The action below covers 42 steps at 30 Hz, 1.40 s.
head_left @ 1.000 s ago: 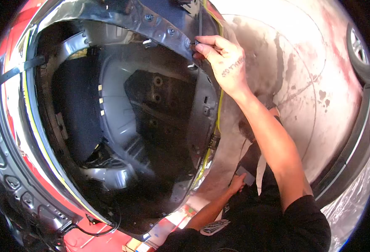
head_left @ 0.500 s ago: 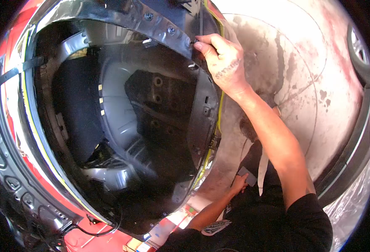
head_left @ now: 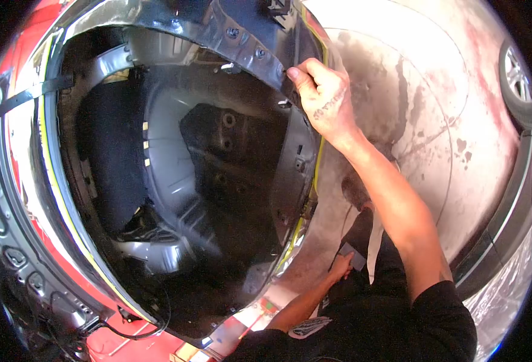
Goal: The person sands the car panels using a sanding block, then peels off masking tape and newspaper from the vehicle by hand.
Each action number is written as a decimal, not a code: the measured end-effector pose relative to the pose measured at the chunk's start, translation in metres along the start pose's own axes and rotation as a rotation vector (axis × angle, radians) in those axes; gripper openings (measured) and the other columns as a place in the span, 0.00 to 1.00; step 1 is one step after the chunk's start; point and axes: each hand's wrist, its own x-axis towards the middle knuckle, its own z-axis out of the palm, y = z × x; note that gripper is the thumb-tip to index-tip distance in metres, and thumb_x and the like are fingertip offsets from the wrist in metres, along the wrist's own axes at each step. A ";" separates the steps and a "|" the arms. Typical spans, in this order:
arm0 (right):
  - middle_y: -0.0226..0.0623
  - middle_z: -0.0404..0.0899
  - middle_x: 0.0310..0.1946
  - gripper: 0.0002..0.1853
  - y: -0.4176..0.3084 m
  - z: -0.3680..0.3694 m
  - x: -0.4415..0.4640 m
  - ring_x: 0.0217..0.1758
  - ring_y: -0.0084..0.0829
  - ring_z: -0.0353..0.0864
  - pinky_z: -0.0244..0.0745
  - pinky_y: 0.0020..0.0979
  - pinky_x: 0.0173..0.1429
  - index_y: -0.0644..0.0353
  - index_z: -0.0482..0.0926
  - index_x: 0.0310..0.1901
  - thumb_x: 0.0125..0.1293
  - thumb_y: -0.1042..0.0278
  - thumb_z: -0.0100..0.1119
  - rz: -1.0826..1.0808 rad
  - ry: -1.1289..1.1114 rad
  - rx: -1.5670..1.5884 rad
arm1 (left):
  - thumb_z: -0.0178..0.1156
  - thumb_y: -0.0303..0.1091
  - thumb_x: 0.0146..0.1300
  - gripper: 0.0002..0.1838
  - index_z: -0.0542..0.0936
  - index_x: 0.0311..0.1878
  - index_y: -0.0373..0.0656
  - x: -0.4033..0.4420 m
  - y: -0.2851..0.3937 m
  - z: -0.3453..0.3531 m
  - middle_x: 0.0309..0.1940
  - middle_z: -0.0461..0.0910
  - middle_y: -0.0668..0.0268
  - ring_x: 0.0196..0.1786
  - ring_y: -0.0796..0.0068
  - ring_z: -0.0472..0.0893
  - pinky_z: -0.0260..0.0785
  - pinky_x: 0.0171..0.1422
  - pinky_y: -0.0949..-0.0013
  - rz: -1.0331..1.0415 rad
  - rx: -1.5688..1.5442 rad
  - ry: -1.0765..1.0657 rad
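My right hand (head_left: 323, 96) is closed in a pinch, thumb against the fingers, at the edge of a glossy black body panel (head_left: 248, 45) with several holes. Whatever lies between the fingertips is too small and hidden to name. Lower down, beside my legs, my left hand (head_left: 340, 267) is closed around a flat grey rectangular piece (head_left: 355, 256). The black car body opening (head_left: 175, 163) lies to the left of both hands, with a yellow strip (head_left: 319, 157) along its near edge.
A black strap (head_left: 33, 96) crosses the far rim. Beyond it stands a black panel with cutouts (head_left: 15, 256). The stained concrete floor (head_left: 423, 114) is at right, with another car's wheel (head_left: 516, 72) and clear plastic sheeting (head_left: 501, 320). A black cable (head_left: 127, 333) hangs at lower left.
The view has shifted slightly. My right hand is still at the panel edge, and the small dark bit seen at its fingertips before is now harder to see. My left hand keeps the grey piece.
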 end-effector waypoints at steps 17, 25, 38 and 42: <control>0.45 0.85 0.35 0.08 0.010 -0.008 -0.002 0.38 0.41 0.86 0.79 0.35 0.40 0.65 0.82 0.42 0.61 0.77 0.66 -0.100 -0.049 0.124 | 0.53 0.51 0.73 0.23 0.70 0.26 0.45 0.003 0.003 0.000 0.10 0.63 0.70 0.10 0.75 0.62 0.58 0.13 0.64 -0.078 -0.033 -0.037; 0.49 0.84 0.33 0.04 0.004 -0.009 0.003 0.39 0.49 0.85 0.79 0.39 0.41 0.67 0.79 0.37 0.62 0.78 0.64 -0.160 -0.081 -0.013 | 0.53 0.53 0.72 0.23 0.70 0.26 0.45 0.007 -0.003 0.000 0.11 0.63 0.70 0.10 0.75 0.62 0.58 0.13 0.64 -0.086 -0.137 -0.058; 0.46 0.78 0.21 0.14 -0.013 -0.020 0.015 0.23 0.40 0.79 0.73 0.38 0.32 0.67 0.76 0.32 0.72 0.63 0.56 0.399 -0.318 0.106 | 0.52 0.53 0.73 0.25 0.71 0.26 0.43 0.001 0.001 0.012 0.11 0.65 0.68 0.10 0.72 0.65 0.63 0.14 0.64 0.025 -0.084 -0.035; 0.43 0.76 0.24 0.11 0.001 -0.025 0.020 0.27 0.43 0.79 0.74 0.39 0.30 0.64 0.73 0.32 0.69 0.66 0.59 -0.156 -0.352 -0.128 | 0.51 0.52 0.74 0.25 0.72 0.26 0.41 -0.020 0.021 0.015 0.11 0.67 0.66 0.09 0.71 0.66 0.64 0.14 0.64 0.120 -0.137 -0.084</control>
